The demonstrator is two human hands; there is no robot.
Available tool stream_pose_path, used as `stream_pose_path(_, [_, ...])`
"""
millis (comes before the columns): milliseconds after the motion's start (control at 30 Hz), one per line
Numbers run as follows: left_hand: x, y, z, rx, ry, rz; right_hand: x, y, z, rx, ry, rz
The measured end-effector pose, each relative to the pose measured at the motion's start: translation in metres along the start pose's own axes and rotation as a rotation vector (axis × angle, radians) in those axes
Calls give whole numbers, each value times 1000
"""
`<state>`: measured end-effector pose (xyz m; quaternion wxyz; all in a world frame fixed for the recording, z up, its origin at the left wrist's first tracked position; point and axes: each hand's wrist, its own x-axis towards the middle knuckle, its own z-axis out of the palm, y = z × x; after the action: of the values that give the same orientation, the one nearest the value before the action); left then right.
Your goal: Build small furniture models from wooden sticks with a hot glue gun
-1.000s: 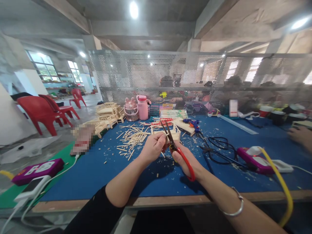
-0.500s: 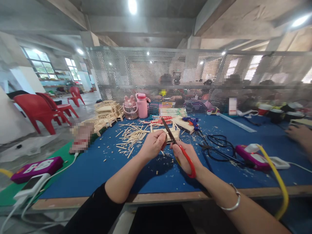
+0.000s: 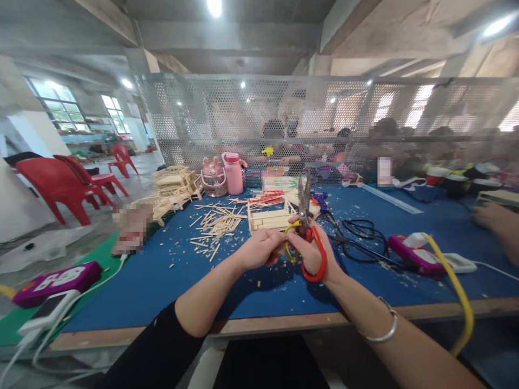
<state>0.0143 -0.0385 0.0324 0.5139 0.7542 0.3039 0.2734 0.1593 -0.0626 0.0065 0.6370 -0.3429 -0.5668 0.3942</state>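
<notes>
My right hand (image 3: 314, 251) is closed round the red and yellow handles of a pair of scissors (image 3: 305, 213), whose shut blades point straight up. My left hand (image 3: 259, 249) meets it in a pinch at the fingertips; what it holds is too small to name. Both hands hover over the blue table top (image 3: 162, 281). Just behind them stands a small box-like frame of wooden sticks (image 3: 267, 219). A scatter of loose wooden sticks (image 3: 217, 224) lies to the left of that frame.
Finished stick models (image 3: 176, 183) are stacked at the far left, beside a pink bottle (image 3: 234, 173) and pink jar (image 3: 213, 177). A blue glue gun (image 3: 320, 201), black cables (image 3: 360, 232) and a pink power strip (image 3: 417, 254) lie right. Another person's hand (image 3: 497, 221) works at the far right.
The scissors have swung from slanting left, blades apart over the stick piece, to upright with blades shut. Both hands have dropped slightly and come together.
</notes>
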Motion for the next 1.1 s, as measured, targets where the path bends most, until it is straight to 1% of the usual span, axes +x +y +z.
stream_pose_path(67, [0, 1, -2, 1, 10, 32, 3, 0, -5, -98, 44, 34])
stream_pose_path(133, [0, 3, -8, 34, 104, 76, 4, -1, -15, -231, 113, 82])
stream_pose_path(200, [0, 5, -15, 61, 269, 123, 1, -3, -29, -350, 167, 154])
stream_pose_path(300, [1, 6, -22, 32, 536, 173, -18, -8, -47, -431, 172, 308])
stream_pose_path(333, [1, 6, -24, 18, 597, 186, -26, -10, -51, -450, 168, 365])
stream_pose_path(367, [2, 5, -24, 10, 633, 198, -33, -13, -54, -481, 168, 415])
stream_pose_path(433, [2, 2, -23, 19, 639, 221, -44, -17, -58, -612, 144, 466])
stream_pose_path(467, [3, 0, -22, 32, 622, 230, -46, -19, -59, -732, 117, 470])
stream_pose_path(533, [3, -4, -20, 69, 585, 234, -42, -20, -60, -1048, 29, 467])
stream_pose_path(600, [3, -8, -19, 111, 559, 233, -29, -16, -62, -1359, -74, 492])
stream_pose_path(633, [4, -10, -20, 128, 554, 231, -21, -14, -64, -1468, -119, 514])
stream_pose_path(700, [4, -12, -21, 145, 561, 223, -3, -9, -71, -1574, -196, 545])
stream_pose_path(767, [4, -12, -23, 136, 564, 206, 15, -8, -78, -1606, -251, 539])
stream_pose_path(800, [4, -11, -23, 117, 545, 189, 23, -11, -80, -1610, -273, 511])
stream_pose_path(867, [5, -10, -22, 36, 437, 136, 36, -20, -76, -1528, -285, 375])
stream_pose_path(900, [5, -10, -21, -24, 359, 107, 42, -26, -70, -1409, -292, 263])
stream_pose_path(933, [6, -10, -19, -89, 282, 85, 47, -31, -61, -1230, -310, 151])
stream_pose_path(967, [7, -10, -17, -150, 220, 71, 51, -34, -51, -1013, -338, 87])
stream_pose_path(1000, [8, -12, -15, -202, 181, 67, 54, -35, -39, -791, -367, 84])
stream_pose_path(1033, [10, -13, -13, -240, 170, 69, 56, -34, -27, -598, -408, 112])
stream_pose_path(1067, [11, -15, -12, -260, 179, 74, 58, -29, -17, -440, -458, 145])
stream_pose_path(1100, [11, -17, -11, -262, 202, 77, 60, -22, -8, -304, -463, 176])
